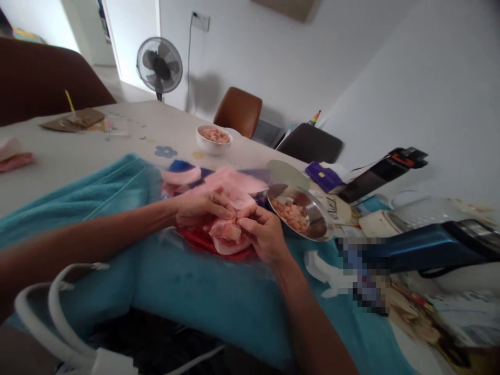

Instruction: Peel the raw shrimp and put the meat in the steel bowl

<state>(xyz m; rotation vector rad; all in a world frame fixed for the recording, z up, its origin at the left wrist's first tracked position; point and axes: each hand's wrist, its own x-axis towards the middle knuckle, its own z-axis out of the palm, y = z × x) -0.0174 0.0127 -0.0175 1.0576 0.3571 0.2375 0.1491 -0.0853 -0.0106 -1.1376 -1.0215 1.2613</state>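
Close together over the middle of the table, my left hand [209, 207] and my right hand [263, 229] are both closed, fingertips pinching a soft pale pink piece that looks like raw meat [228, 234]. Its exact shape is blurred and partly behind my fingers. Under it shows a red surface [199, 242], perhaps a tray or bag. Just beyond my hands lie more pink slabs [230, 185] with whitish parts. To the right of my right hand, a tilted steel bowl [322, 219] holds small pinkish pieces.
A white bowl [213, 147] of similar pieces stands farther back. A teal towel [187, 281] covers the near edge. At right are a blue bottle [417, 245], a dark upright device [375, 177], a purple pack [324, 176] and crumpled tissue [324, 271]. White cables [58, 307] loop at lower left.
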